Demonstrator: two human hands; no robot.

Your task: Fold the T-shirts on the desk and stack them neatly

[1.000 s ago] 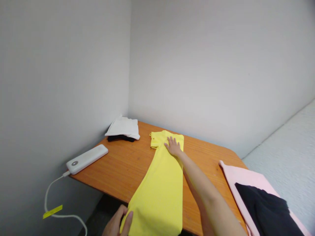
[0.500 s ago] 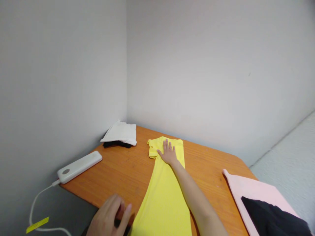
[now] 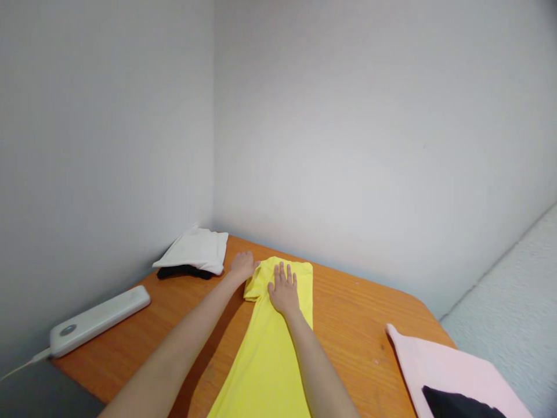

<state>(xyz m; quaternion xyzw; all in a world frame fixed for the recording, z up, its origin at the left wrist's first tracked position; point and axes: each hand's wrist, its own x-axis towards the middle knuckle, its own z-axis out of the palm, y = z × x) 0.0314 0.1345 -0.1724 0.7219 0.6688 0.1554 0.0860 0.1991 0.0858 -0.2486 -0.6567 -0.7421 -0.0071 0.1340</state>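
Observation:
A yellow garment [image 3: 270, 354], folded into a long strip, lies lengthwise on the orange wooden table [image 3: 348, 325]. My right hand [image 3: 284, 288] rests flat, fingers spread, on its far end. My left hand [image 3: 242, 265] reaches to the strip's far left corner and touches the small flap sticking out there; whether it grips the cloth is unclear.
A folded white cloth [image 3: 195, 251] over a black one [image 3: 183, 271] sits in the far left corner by the walls. A white power bank [image 3: 99, 319] with a cable lies at the left edge. A pink cloth [image 3: 439, 366] with a black garment [image 3: 456, 403] lies on the right.
My left hand has left the near end of the yellow strip and reached forward to its far left corner. My right hand stays pressed on the far end. The view has shifted.

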